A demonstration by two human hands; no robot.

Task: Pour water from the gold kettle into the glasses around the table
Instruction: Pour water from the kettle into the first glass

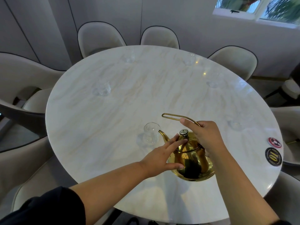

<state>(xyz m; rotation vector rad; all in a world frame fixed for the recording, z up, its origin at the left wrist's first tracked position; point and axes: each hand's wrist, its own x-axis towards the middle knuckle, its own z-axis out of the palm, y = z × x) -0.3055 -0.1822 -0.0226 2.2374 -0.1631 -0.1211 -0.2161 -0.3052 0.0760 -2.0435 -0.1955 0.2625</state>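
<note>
**Two hands on the kettle, spout at the nearest glass**

Two hands share the work. Nearest, the left hand [159, 157] lies open and flat against the side of the gold kettle [191, 158], fingers spread up toward the lid knob [183, 132], steadying rather than gripping. The right hand [203, 135] is closed round the wire handle [175, 116], carrying the weight. The kettle sits low over the near part of the table [97, 135], tipped left, its spout [164, 135] touching or just beside the rim of the nearest glass [151, 133]. Whether water is running cannot be told.

To pour well, I would keep the spout tip over the mouth of the glass, not against its wall, since a nudge could slide a light glass on the smooth marble. Tilt slowly with the right wrist, and let the left palm hold the lid down and damp any swing.

Farther out, more glasses wait: one right [235, 125], one left [102, 88], another right [214, 82], and two at the far edge [129, 56] [189, 58]. All look empty, so most of the task seems to lie ahead.
</note>
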